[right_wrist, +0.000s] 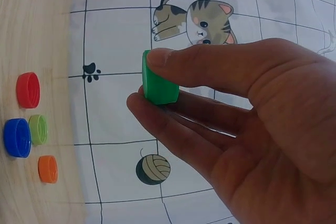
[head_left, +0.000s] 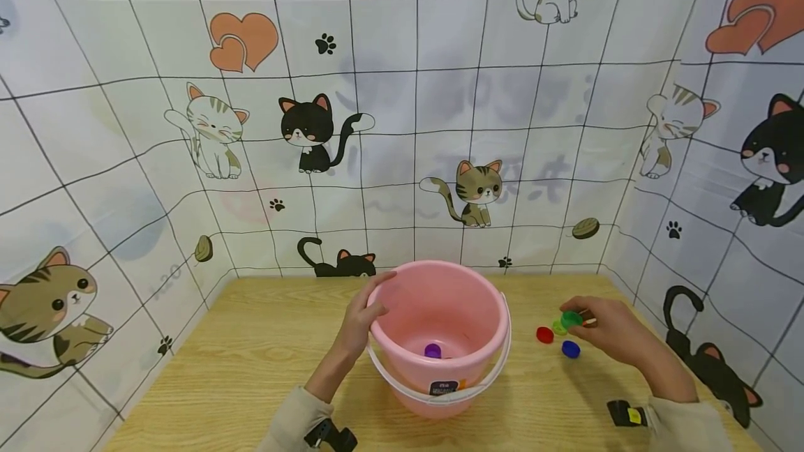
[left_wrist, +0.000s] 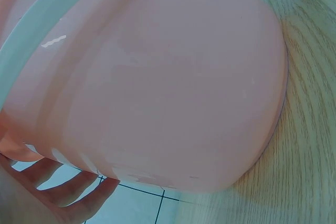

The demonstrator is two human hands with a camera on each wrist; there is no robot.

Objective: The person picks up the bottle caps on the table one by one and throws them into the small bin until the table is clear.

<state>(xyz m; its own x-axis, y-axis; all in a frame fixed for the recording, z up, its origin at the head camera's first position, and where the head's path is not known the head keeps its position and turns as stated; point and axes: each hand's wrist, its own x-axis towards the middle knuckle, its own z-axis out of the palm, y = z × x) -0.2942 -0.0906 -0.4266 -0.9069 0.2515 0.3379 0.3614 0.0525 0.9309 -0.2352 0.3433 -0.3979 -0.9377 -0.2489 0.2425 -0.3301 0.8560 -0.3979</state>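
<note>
A pink bucket (head_left: pixel 440 382) stands upright on the table, its white handle (head_left: pixel 449 398) hanging down in front. My left hand (head_left: pixel 359 319) grips its rim at the left; in the left wrist view the fingers (left_wrist: pixel 92 195) lie along the bucket's wall. A purple cap (head_left: pixel 433 351) lies inside. My right hand (head_left: pixel 612 330) pinches a green bottle cap (right_wrist: pixel 161 85) between thumb and fingers, raised above the table. Near it lie a red cap (right_wrist: pixel 28 90), a blue cap (right_wrist: pixel 17 138), a light green cap (right_wrist: pixel 38 129) and an orange cap (right_wrist: pixel 48 169).
The wooden table (head_left: pixel 264 361) meets a white cloth backdrop (head_left: pixel 389 89) with grid lines and cartoon cats at the back and both sides. A black wrist strap (head_left: pixel 329 434) is on the left wrist, another strap (head_left: pixel 627 413) at the right.
</note>
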